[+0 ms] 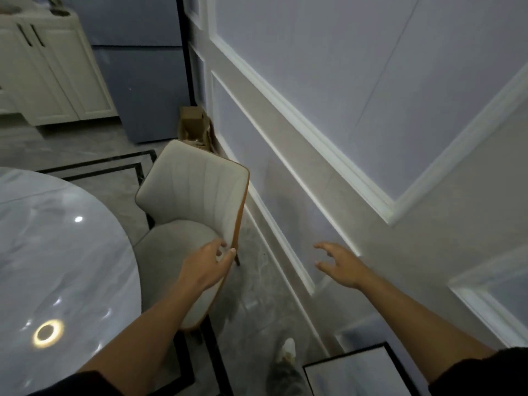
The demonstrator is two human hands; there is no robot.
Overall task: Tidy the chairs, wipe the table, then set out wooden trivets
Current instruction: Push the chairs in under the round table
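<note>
1. The left hand (210, 262) curls its fingers (229, 254) round the back edge of the chair (194, 190), which stands just beside the desk (57, 252).
2. The right hand (340, 265), spread and empty, should grip too, so the push goes in squarely.

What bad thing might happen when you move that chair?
The chair stands close to the wall, so swinging it might scrape the wall. Only the left hand holds its backrest edge while the right hand is free, so it may twist or tip. Pushed hard, it might bump the glossy table.
</note>
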